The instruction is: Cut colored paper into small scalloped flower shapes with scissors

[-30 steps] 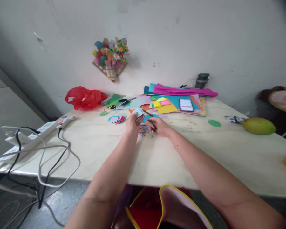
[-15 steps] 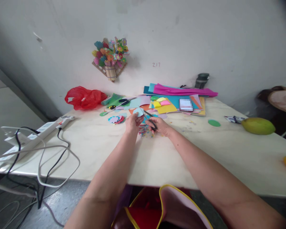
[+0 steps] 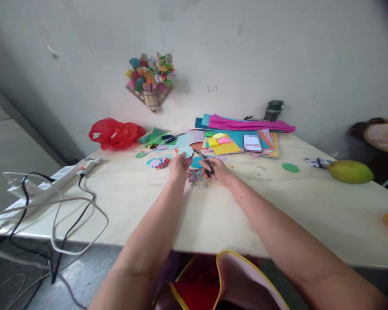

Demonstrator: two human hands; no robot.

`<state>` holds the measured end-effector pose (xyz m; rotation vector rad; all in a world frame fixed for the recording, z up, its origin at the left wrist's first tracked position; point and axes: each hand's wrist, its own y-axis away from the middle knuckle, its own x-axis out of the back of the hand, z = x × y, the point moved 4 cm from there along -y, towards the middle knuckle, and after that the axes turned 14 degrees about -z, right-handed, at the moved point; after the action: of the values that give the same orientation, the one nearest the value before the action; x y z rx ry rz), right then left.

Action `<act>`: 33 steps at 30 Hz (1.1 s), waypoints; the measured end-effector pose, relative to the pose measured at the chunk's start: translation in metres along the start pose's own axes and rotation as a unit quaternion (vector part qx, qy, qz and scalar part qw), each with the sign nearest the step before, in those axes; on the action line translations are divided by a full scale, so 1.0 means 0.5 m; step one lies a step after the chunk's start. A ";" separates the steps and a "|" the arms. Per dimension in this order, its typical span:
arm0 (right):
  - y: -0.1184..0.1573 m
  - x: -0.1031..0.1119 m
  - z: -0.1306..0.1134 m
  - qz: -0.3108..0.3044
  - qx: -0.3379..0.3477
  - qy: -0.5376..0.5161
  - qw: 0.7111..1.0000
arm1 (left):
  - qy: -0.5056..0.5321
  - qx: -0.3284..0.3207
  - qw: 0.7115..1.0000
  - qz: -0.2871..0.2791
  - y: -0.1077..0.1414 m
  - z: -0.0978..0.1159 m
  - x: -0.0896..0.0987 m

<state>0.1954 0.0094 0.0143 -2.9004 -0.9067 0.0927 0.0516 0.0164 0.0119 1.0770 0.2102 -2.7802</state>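
Observation:
A small pale blue piece of paper [image 3: 185, 151] is pinched between the fingers of my left hand [image 3: 179, 165]. My right hand [image 3: 217, 170] grips a pair of scissors [image 3: 200, 150] with dark handles, its blades parted and pointing up beside the paper. Beneath both hands lies a heap of tiny coloured paper scraps [image 3: 195, 177]. A brighter blue paper piece [image 3: 196, 162] shows between the hands. Left of my left hand is a stack of scalloped paper flowers [image 3: 157, 162] in lilac, blue and red.
Coloured sheets [image 3: 228, 148] and a magenta roll [image 3: 252, 123] lie at the back. A second pair of scissors [image 3: 170, 138] rests near a red plastic bag [image 3: 116, 133]. Power strips [image 3: 51, 183] with loose cables are at left. A green-yellow fruit [image 3: 351, 171] sits at right.
The paper in my left hand now has a rounder outline and sits slightly left. The scissors have drawn away from it, and their blades point more upright.

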 end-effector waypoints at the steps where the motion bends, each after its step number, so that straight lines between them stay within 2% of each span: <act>1: -0.001 0.003 0.001 0.011 -0.001 -0.010 1.000 | -0.003 0.000 1.000 -0.007 -0.001 -0.001 0.000; 12: -0.012 0.043 0.005 0.100 0.042 -0.049 0.993 | -0.079 0.037 0.988 -0.131 -0.005 -0.011 -0.010; 22: -0.018 0.053 0.000 0.116 0.080 -0.075 0.987 | -0.112 0.028 0.977 -0.180 -0.012 -0.018 -0.003; 27: -0.011 0.049 -0.005 0.080 0.071 -0.067 0.992 | -0.107 0.020 0.979 -0.172 -0.019 -0.013 0.004; 33: -0.004 0.037 -0.004 -0.037 0.020 -0.030 0.999 | -0.059 0.008 0.986 -0.155 -0.029 -0.002 0.016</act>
<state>0.2098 0.0213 0.0158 -2.8368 -1.0094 0.1910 0.0433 0.0301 0.0068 0.9488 0.3702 -3.1132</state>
